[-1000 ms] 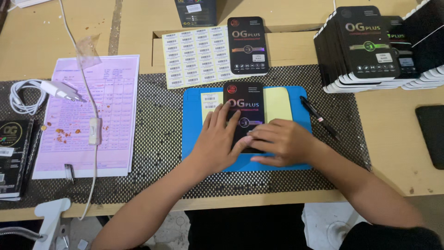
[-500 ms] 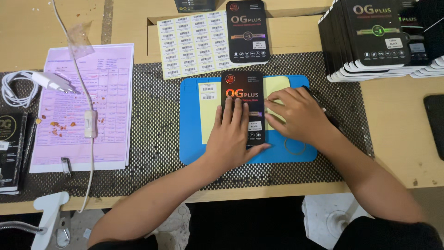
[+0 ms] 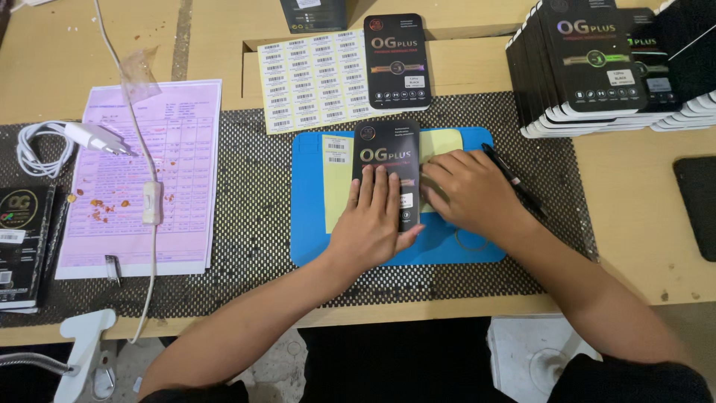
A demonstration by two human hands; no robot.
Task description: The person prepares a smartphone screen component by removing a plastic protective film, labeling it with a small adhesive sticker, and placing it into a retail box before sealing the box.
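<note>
box stacks crowd right, bare mesh mat left

You get bright, even light from above, so the wooden counter reads clearly and shadows stay soft and short under your left hand and right hand. The glossy black boxes at the upper right catch mild glare. Focus is sharp across the middle; straight edges bow slightly toward the frame's corners
</note>
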